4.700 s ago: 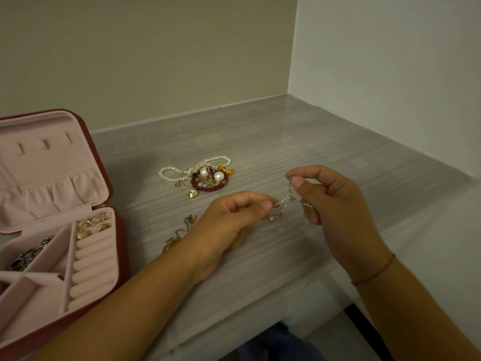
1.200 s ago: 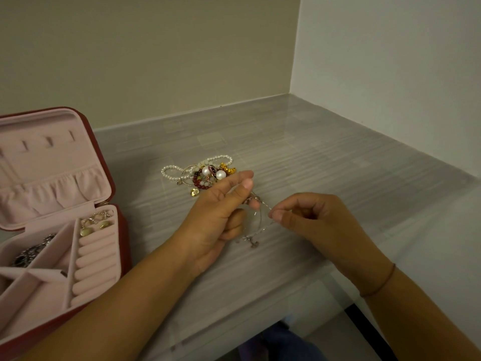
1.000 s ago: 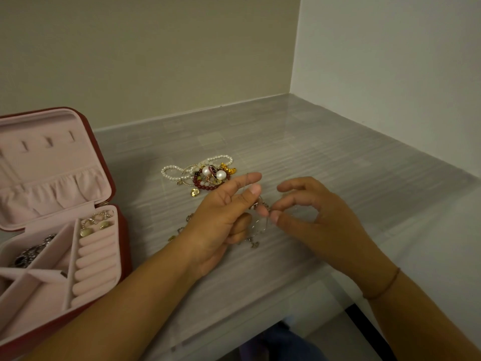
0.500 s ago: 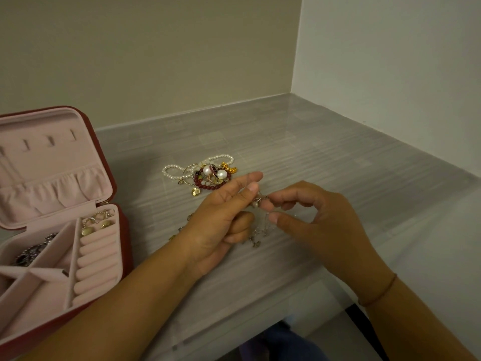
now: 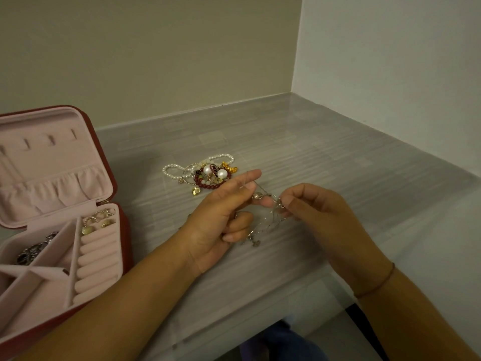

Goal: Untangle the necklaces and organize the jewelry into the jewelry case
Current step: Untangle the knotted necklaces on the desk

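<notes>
Both hands are working lower and closer together than a few seconds ago, and the left hand (image 5: 223, 220) is now stretching two fingers straight where it was pinching before. It is hooking the fine silver chain (image 5: 256, 196) against its thumb, while the right hand (image 5: 320, 217) is pinching the same strand just beside it; slack links and small charms are dangling between them, close over the grey striped surface (image 5: 312, 152). By my judgement the task is sitting at an early-to-middle stage: the red jewelry case (image 5: 125, 230) is lying open at the left, its soft pink lining already holding gold earrings (image 5: 96, 222) above the padded ring rolls and a dark piece (image 5: 33, 252) in a rear compartment. A knotted heap (image 5: 208, 173) of round pearls, dark red beads and gold bits is waiting beyond the hands.
</notes>
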